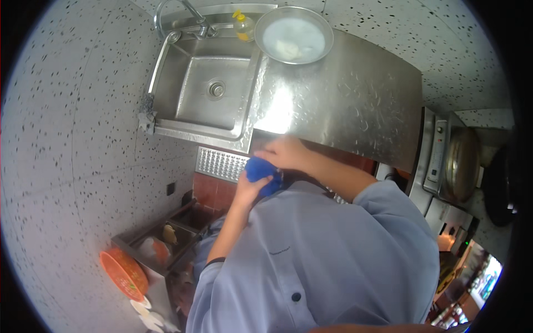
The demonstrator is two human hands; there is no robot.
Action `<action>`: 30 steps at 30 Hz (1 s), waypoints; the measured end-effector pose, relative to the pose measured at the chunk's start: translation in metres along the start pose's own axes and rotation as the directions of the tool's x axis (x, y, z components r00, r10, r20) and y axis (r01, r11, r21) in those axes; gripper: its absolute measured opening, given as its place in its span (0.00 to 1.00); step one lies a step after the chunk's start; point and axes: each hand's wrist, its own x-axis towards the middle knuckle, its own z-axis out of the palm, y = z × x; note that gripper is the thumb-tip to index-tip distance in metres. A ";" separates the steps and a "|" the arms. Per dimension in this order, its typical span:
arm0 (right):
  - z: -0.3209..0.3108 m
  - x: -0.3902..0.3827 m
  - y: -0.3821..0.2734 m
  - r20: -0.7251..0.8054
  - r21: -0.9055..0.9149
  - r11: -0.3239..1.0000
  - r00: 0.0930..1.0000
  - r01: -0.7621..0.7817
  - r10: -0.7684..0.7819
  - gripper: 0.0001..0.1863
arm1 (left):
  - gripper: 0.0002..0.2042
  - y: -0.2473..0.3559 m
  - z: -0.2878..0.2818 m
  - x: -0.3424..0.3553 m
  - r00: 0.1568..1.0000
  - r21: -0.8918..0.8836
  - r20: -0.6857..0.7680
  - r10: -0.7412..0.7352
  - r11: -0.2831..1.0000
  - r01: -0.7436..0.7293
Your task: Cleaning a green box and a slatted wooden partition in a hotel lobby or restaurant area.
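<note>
A bunched blue cloth (pixel 260 170) is in front of my body, just off the front edge of the steel counter. My left hand (pixel 249 188) is closed around it from below, with the thumb lying across the cloth. My right hand (pixel 284 153) is at the upper edge of the cloth, its fingers stretched toward the left and slightly blurred. I see nothing held in it, though whether the fingertips touch the cloth is hard to make out.
A steel sink (pixel 208 83) with a tap (pixel 202 28) lies at the far left. Beside it stand a yellow-topped pump bottle (pixel 243 26) and a metal basin (pixel 294 36) of cloudy liquid. Water drops cover the counter (pixel 355 94). An orange basket (pixel 123 273) sits lower left; a round lid (pixel 462 164) is at right.
</note>
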 end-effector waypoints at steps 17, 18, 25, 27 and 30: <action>-0.021 0.547 0.008 -0.717 -0.054 0.998 0.696 -0.017 -0.027 0.25 | 0.20 0.227 -0.241 0.320 0.981 -0.324 0.130 -0.146 0.928 0.181; -0.019 0.563 0.004 -0.710 -0.071 0.997 0.703 -0.029 -0.030 0.22 | 0.20 0.237 -0.246 0.331 0.979 -0.264 0.138 -0.152 0.947 0.185; -0.004 0.595 0.048 -0.693 0.023 0.996 0.719 0.090 -0.049 0.09 | 0.20 0.303 -0.247 0.355 0.917 -0.203 0.380 -0.119 0.957 0.208; -0.005 0.595 0.045 -0.674 -0.059 0.992 0.728 0.114 -0.124 0.08 | 0.18 0.303 -0.250 0.358 0.923 -0.223 0.365 -0.122 0.951 0.214; -0.005 0.593 0.031 -0.632 0.068 0.995 0.775 0.077 -0.017 0.09 | 0.15 0.304 -0.253 0.364 0.918 -0.233 0.372 -0.139 0.943 0.237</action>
